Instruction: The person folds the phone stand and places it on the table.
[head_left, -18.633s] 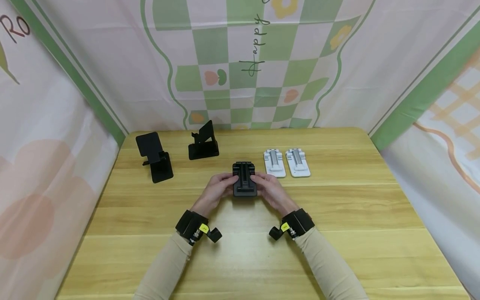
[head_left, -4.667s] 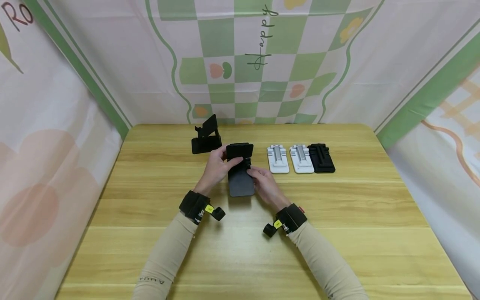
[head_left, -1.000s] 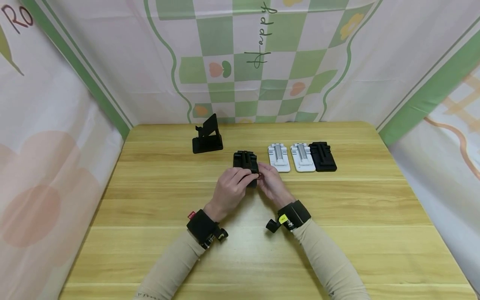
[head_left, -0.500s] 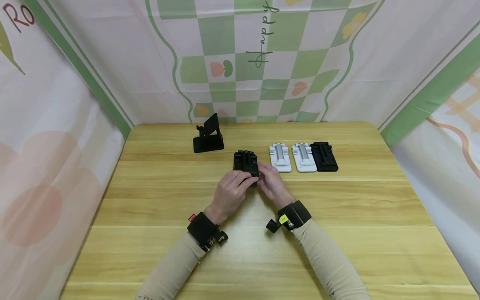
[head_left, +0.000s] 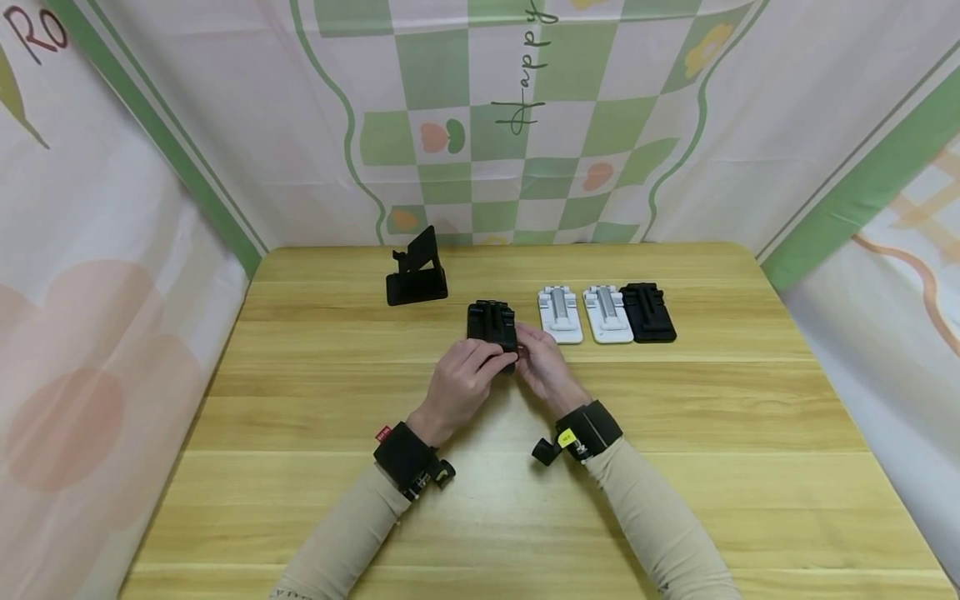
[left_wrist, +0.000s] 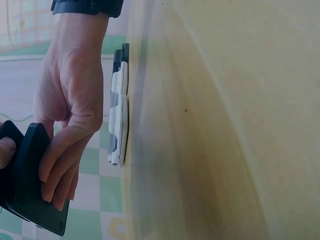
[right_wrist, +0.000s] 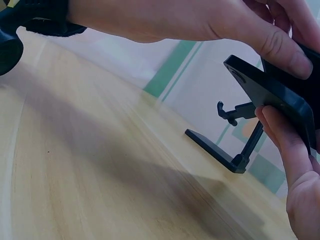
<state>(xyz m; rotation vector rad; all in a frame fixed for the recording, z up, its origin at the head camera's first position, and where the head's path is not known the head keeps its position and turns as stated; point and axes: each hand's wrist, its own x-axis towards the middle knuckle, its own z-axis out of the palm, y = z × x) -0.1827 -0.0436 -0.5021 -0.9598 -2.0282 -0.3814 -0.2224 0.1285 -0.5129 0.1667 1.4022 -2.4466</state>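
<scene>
Both hands hold a black folding phone stand (head_left: 491, 321) above the middle of the table. The left hand (head_left: 459, 385) reaches across its lower part, with fingers and thumb gripping it. The right hand (head_left: 547, 371) holds its right edge; in the left wrist view the right hand's fingers (left_wrist: 60, 175) lie on a plate's outer face. Two plates of the held stand (left_wrist: 30, 165) sit at a narrow angle there. In the right wrist view, the left thumb (right_wrist: 295, 62) presses from above, and the right hand's fingers (right_wrist: 282, 135) support the underside.
An unfolded black phone stand (head_left: 416, 275) stands at the back left of the wooden table (head_left: 480, 517). To the right lie two folded white phone stands (head_left: 559, 315) and a folded black phone stand (head_left: 649, 313), which touches the nearer white one. A patterned curtain (head_left: 487, 125) hangs behind.
The left-hand unfolded stand has left its place, and a folded black one now lies beside the white ones. The held stand, unfolded 4.7 s ago, is now mostly folded. The last second shows little movement.
</scene>
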